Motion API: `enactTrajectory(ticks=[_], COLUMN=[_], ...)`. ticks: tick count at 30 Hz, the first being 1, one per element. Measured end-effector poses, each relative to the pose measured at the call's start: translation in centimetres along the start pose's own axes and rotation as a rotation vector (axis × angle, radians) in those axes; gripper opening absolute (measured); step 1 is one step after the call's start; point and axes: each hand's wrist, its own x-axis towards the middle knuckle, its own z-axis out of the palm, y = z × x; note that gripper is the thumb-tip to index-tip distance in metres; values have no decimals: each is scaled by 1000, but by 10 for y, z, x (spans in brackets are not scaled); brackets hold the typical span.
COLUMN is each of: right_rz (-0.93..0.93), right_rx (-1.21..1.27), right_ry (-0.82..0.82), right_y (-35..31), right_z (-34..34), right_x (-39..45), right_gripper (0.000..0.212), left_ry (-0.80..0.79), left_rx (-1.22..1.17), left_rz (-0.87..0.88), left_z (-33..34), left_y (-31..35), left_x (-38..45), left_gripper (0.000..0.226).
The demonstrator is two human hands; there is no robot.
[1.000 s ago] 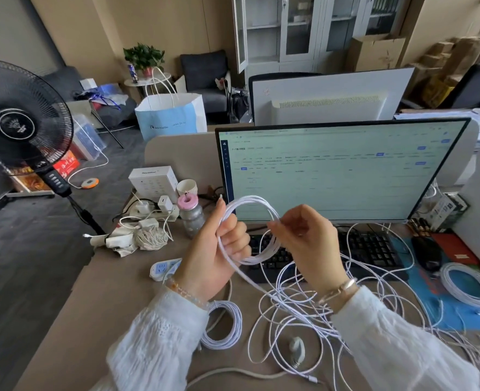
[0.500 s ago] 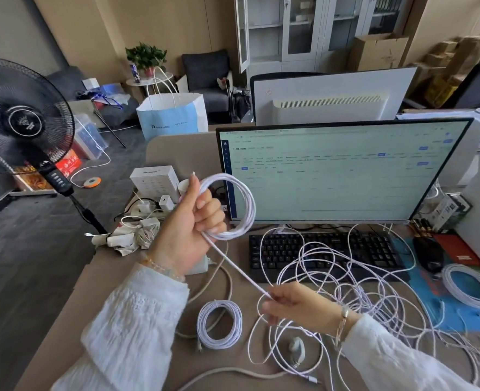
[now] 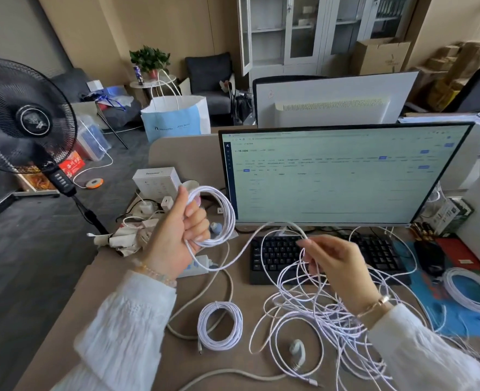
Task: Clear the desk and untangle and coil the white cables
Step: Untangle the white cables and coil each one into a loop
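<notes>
White cables (image 3: 312, 320) are lying in a loose tangle in front of the keyboard (image 3: 278, 258), partly draped over its keys. You are gripping a partly wound coil (image 3: 219, 218) in your left hand (image 3: 176, 235), fingers curled through its loops, raised left of the keyboard so the turns are hanging free and staying round. Your right hand (image 3: 334, 266) is hovering over the keyboard, fingertips pinching the strand (image 3: 250, 244) that is feeding the coil, other fingers loosely spread; holding it there is keeping the feed slack and clear of the tangle. One finished coil (image 3: 220, 325) is resting in front of the keyboard, toward its left end, and another (image 3: 470, 294) right of the keyboard on the blue mat (image 3: 419, 314), both apart from the tangle so they are not snagging.
</notes>
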Motion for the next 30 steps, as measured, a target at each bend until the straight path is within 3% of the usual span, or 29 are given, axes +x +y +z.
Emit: enactTrajectory(ticks=[5,9,12,16,24,30], right_rz=[-121,-197,-222,-252,-397,-447], right_rx=[182,216,240,155,-31,-91], right_ry=[54,89,139,195,365,414], right_y=[-59,-69,-59,-46,-51,-59], right_z=[27,55,76,90,80,60], right_x=[-5,-12,-17,-19,-3,14], right_gripper=[12,13,18,6,23,17], left_ry=[-12,-49,-53,-56,-75,-61], left_rx=[179,333,214,100,145,186], left_rz=[25,58,9,-86,-108,-71], left_z=[11,21,34,40,37,30], left_y=[-28,-47,-54,-57,-55,-55], left_x=[-3,-11,-16,-20,-23,-23], left_gripper=[46,47,48,51,47,45])
